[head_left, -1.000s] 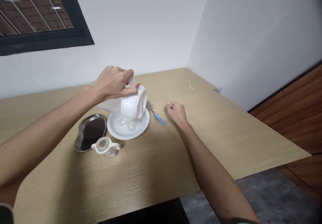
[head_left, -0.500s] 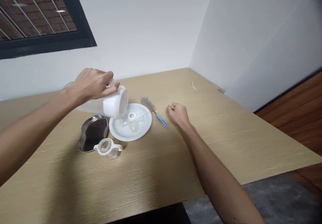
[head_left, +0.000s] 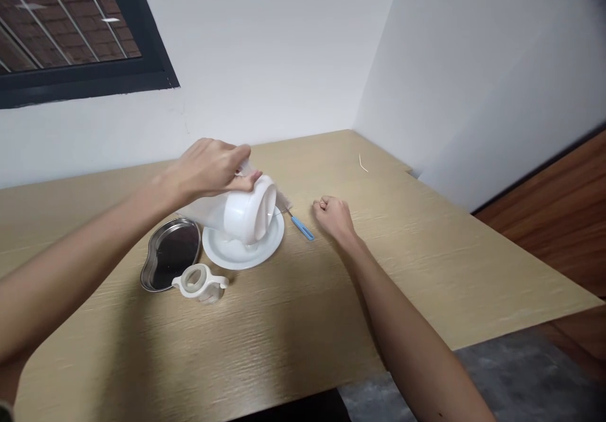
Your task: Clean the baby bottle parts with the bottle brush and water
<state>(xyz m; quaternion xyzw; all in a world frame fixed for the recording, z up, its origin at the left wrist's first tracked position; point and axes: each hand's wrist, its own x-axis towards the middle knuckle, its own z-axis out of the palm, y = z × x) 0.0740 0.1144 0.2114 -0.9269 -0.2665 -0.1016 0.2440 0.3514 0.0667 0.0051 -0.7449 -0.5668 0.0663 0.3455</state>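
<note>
My left hand [head_left: 215,166] is wrapped round the handle of a translucent pitcher with a white lid [head_left: 241,215], tipped on its side with the lid end pointing right. It hangs over a white plate [head_left: 222,256] and hides most of what lies there. My right hand [head_left: 332,215] rests on the table as a closed fist; whether anything is inside does not show. Beside it lies a bottle brush with a blue handle [head_left: 302,227], its bristles partly behind the pitcher. A baby bottle with two handles [head_left: 201,282] stands without its top in front of the plate.
A kidney-shaped steel tray [head_left: 173,251] lies left of the plate. A thin bent white strip [head_left: 362,164] is near the back right of the wooden table [head_left: 331,321]. White walls stand behind and to the right, with a barred window [head_left: 66,30] at upper left.
My left hand has carried the tilted pitcher to the right and slightly down, so it now covers the middle of the plate and part of the brush. My right fist stays in place.
</note>
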